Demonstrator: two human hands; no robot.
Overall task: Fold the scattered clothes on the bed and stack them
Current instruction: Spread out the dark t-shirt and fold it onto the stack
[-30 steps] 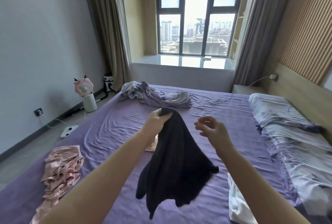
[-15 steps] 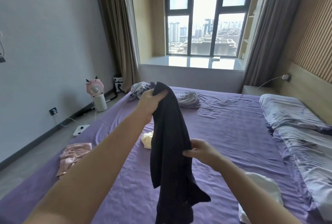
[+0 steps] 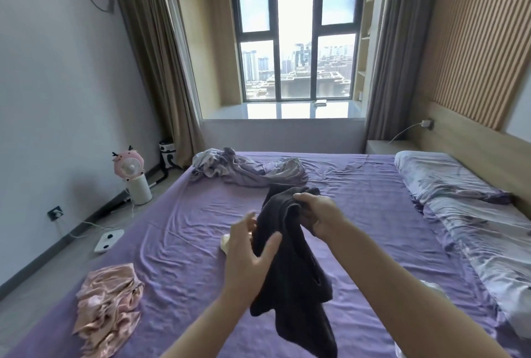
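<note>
A black garment (image 3: 290,265) hangs in the air over the purple bed (image 3: 184,214). My right hand (image 3: 319,215) grips its bunched top edge. My left hand (image 3: 250,254) is spread lower down, fingers straight, its thumb against the hanging cloth. A crumpled pink satin garment (image 3: 107,306) lies near the bed's left edge. A grey-lilac garment (image 3: 244,170) is heaped at the far side. A small cream piece (image 3: 225,241) shows behind my left hand. A white garment (image 3: 434,290) peeks out beside my right forearm.
A pillow (image 3: 439,176) and folded patterned quilt (image 3: 488,245) fill the bed's right side under the wooden headboard. On the floor to the left stand a pink fan (image 3: 133,176) and a white scale (image 3: 109,239). A window bay lies beyond the bed.
The top of the black garment has passed from my left hand to my right hand. My left hand has let go, dropped lower and spread against the cloth. The garment hangs lower than before.
</note>
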